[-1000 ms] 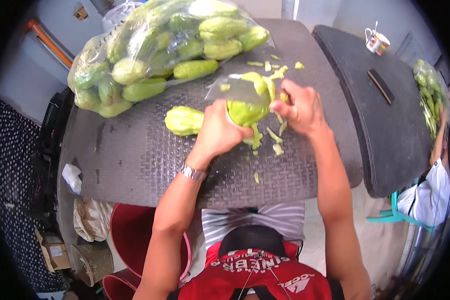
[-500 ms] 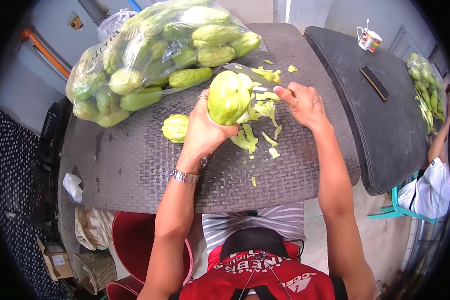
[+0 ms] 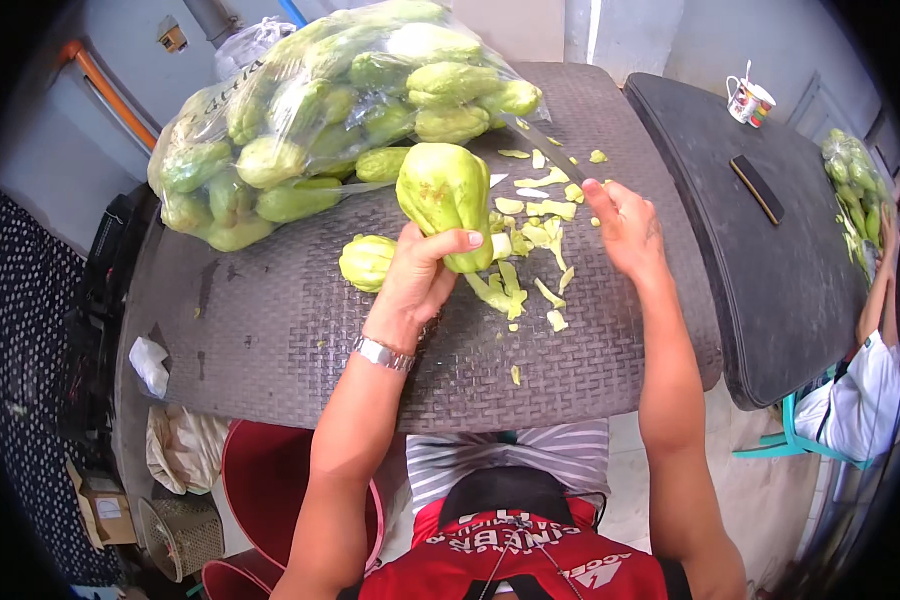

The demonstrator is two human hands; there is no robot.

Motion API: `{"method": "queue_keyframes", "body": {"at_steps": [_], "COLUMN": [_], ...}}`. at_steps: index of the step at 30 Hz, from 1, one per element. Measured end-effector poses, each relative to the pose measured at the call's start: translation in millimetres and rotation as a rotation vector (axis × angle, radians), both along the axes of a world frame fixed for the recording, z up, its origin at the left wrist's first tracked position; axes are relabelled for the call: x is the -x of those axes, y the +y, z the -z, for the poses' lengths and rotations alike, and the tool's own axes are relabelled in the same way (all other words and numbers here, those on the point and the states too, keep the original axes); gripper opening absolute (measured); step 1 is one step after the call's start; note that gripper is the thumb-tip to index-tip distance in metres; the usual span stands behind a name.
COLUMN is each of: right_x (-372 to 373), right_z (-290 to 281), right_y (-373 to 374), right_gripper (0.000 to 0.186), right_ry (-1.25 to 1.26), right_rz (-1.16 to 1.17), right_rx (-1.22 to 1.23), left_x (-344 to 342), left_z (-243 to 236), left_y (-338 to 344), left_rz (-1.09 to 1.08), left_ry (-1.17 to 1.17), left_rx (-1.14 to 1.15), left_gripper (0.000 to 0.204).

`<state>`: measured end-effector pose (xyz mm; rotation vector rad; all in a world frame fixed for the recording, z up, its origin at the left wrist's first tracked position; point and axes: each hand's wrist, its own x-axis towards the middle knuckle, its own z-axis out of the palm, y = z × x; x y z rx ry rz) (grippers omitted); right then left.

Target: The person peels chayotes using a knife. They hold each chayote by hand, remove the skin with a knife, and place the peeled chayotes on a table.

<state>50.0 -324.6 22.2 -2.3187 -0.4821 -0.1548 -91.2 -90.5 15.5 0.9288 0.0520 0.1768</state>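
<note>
My left hand [image 3: 420,270] grips a large green chayote [image 3: 446,195] by its lower end and holds it upright above the dark woven table [image 3: 270,340]. My right hand [image 3: 625,225] is shut on a knife [image 3: 542,148], whose blade points up and away toward the bag. Between my hands, pale green peelings [image 3: 530,235] lie scattered on the table. A second chayote [image 3: 368,262], partly peeled, rests on the table just left of my left hand.
A big clear plastic bag of chayotes [image 3: 330,110] fills the far left of the table. A second dark table [image 3: 770,250] to the right bears a mug [image 3: 748,102], a flat dark object [image 3: 757,188] and a bag of greens [image 3: 855,190]. Another person [image 3: 870,370] sits at right. Red tubs [image 3: 270,480] stand below.
My left hand has lifted the chayote higher and turned it upright. My right hand has drawn away to the right with the knife, off the fruit.
</note>
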Motion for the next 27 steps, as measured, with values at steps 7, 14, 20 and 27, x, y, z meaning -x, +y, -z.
{"method": "queue_keyframes", "body": {"at_steps": [7, 14, 20, 27], "right_x": [3, -6, -9, 31], "right_z": [-4, 1, 0, -11], "right_y": [1, -5, -12, 10], "right_gripper": [0.08, 0.077, 0.073, 0.064], "right_ry": [0.001, -0.044, -0.033, -0.167], "right_rz": [-0.024, 0.0, -0.063, -0.282], "right_rx": [-0.013, -0.226, -0.319, -0.234], "left_x": [11, 6, -4, -5], "left_z": [-29, -35, -1, 7], "left_y": [21, -6, -14, -26], "left_rz": [0.094, -0.141, 0.171, -0.018], "left_ry": [-0.018, -0.174, -0.023, 0.131], "left_rx": [-0.058, -0.394, -0.428, -0.511], "left_gripper": [0.058, 0.068, 0.047, 0.042]}}
